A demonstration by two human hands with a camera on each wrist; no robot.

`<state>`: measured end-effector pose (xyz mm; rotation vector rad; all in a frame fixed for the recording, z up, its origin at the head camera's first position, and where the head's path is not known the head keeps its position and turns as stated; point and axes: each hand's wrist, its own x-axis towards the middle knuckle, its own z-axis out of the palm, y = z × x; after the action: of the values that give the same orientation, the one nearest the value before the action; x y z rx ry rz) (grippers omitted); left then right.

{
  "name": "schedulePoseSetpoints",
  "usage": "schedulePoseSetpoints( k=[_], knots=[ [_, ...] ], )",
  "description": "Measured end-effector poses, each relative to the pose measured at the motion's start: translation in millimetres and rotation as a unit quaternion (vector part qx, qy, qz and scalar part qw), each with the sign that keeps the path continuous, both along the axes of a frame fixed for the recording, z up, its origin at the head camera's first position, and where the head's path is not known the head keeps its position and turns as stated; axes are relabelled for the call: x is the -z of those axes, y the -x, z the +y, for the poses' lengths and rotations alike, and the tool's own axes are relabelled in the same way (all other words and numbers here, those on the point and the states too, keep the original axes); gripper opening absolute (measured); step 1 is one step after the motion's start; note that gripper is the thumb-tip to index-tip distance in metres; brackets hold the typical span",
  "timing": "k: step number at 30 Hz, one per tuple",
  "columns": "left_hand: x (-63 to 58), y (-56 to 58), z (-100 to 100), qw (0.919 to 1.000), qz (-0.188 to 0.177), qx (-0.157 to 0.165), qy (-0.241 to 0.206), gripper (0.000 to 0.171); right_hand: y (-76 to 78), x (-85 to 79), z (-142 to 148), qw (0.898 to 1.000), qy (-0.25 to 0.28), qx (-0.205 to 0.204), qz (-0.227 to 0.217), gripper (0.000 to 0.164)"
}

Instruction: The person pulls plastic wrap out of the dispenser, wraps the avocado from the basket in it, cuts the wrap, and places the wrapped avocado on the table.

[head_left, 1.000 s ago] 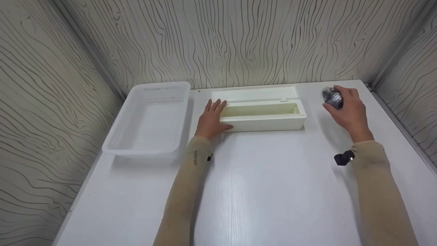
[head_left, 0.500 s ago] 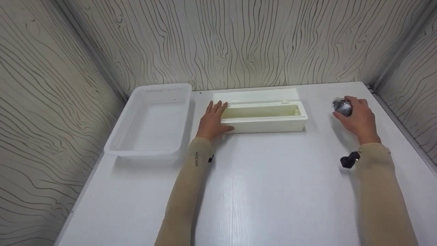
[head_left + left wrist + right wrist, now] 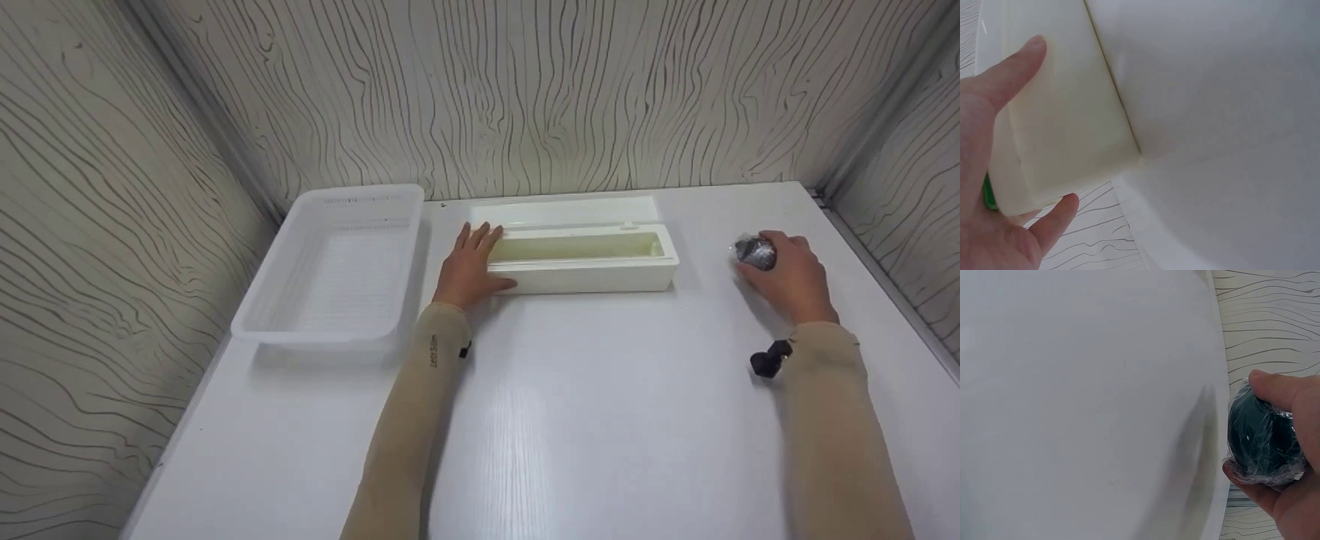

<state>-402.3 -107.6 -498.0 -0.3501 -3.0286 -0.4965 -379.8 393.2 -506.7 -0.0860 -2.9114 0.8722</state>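
My left hand (image 3: 466, 271) grips the left end of a long white box (image 3: 585, 279). Its thumb (image 3: 1021, 64) lies on the front wall, with the other fingers over the top and far side. The box's lid (image 3: 566, 211) is folded back behind it, and the pale inside shows no contents. Off to the right, my right hand (image 3: 799, 277) holds a dark round object wrapped in clear film (image 3: 1264, 436), between thumb and fingers. It looks dark green in the right wrist view. Whether it touches the table, I cannot tell.
A white plastic basket (image 3: 251, 330) with slotted walls stands left of the box. Wood-patterned panels (image 3: 540, 90) rise behind and at both sides of the white table (image 3: 600, 420). A small green piece (image 3: 989, 194) shows by the box's end.
My right hand, with the film-wrapped round object, has moved a little to the right and lower in the head view. The left hand stays at the box's end.
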Motion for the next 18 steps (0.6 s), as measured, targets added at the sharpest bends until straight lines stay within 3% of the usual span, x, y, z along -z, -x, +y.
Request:
schedulePoseSetpoints(
  k=[18],
  knots=[
    [1.7, 0.3, -1.9, 1.0000, 0.005, 0.008, -0.003, 0.103, -1.7, 5.6, -2.9, 0.999, -0.033, -0.004, -0.027, 0.079]
  ],
)
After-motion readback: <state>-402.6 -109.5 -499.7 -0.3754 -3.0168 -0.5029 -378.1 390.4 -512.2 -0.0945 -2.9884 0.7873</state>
